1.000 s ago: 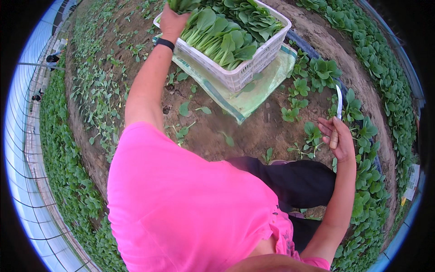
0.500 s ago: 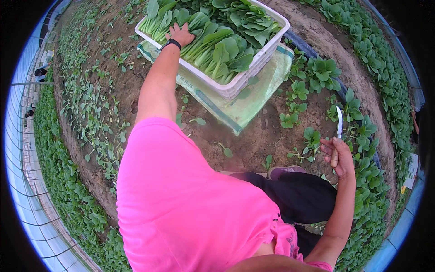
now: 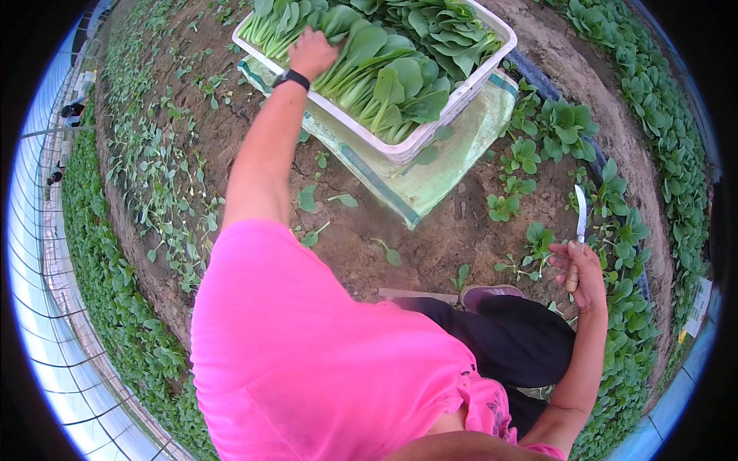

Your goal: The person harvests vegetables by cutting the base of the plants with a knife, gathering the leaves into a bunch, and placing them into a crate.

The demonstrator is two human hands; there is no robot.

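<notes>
A white plastic crate (image 3: pixel 388 147) holds rows of leafy greens (image 3: pixel 427 73) with pale green stems. My left hand (image 3: pixel 312 54) reaches into it at the near left side, its fingers curled down around some of the greens, tips partly hidden by leaves. A dark band circles that wrist. At the right, low over the plants, my right hand (image 3: pixel 586 273) holds a knife (image 3: pixel 581 211) by its wooden handle. The curved blade points away from me, and the fingers wrap only loosely.
Beneath the crate lies a pale green woven sack (image 3: pixel 415 188). Loose leaves (image 3: pixel 392 256) are scattered on bare soil. Young plants (image 3: pixel 503 207) grow near a dark hose (image 3: pixel 534 73) at the right. My shoe (image 3: pixel 492 293) stands near the middle; dense green beds run along both sides.
My left hand has gone from lying spread on the greens to curling its fingers into them. The view has shifted slightly. My right hand keeps the knife in about the same pose.
</notes>
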